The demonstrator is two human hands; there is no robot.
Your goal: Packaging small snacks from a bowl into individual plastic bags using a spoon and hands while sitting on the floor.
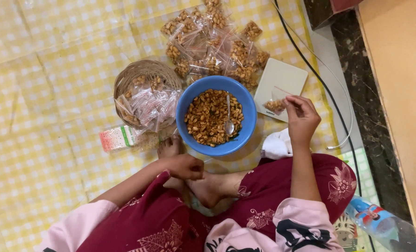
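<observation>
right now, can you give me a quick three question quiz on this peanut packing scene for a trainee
1. True or false: the spoon lies in the blue bowl of peanuts.
2. What does the right hand hold over the white tray?
A. a small bag of peanuts
B. the spoon
C. a bottle
3. Where are the empty bags kept?

Key
1. True.
2. A: the right hand pinches a small bag with peanuts in it.
3. In the wicker basket, left of the bowl. Filled bags are piled beyond the bowl. The left hand rests by the foot, holding nothing visible.
</observation>
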